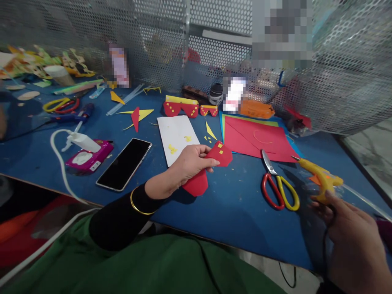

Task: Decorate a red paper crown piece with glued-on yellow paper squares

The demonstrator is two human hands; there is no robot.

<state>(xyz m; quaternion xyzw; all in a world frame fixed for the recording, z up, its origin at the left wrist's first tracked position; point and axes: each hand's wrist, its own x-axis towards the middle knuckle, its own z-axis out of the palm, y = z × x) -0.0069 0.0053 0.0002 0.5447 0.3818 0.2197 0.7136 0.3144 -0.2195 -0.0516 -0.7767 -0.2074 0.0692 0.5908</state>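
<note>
My left hand pinches a red paper cutout between thumb and fingers above the table. Two small yellow squares sit on its far part; the hand covers its middle. At the right, my right hand is closed round the handle of a yellow glue gun, whose nozzle points to the left. Scissors with one red and one yellow handle lie between my hands. Behind my left hand is a white sheet with small yellow paper bits on it. Yellow scraps lie beside the sheet.
Red paper tops a stack of coloured sheets. Two red masks with yellow squares stand at the back. A black phone, a purple power strip with a white cord and a blue glue gun lie left. Metal mesh rises behind.
</note>
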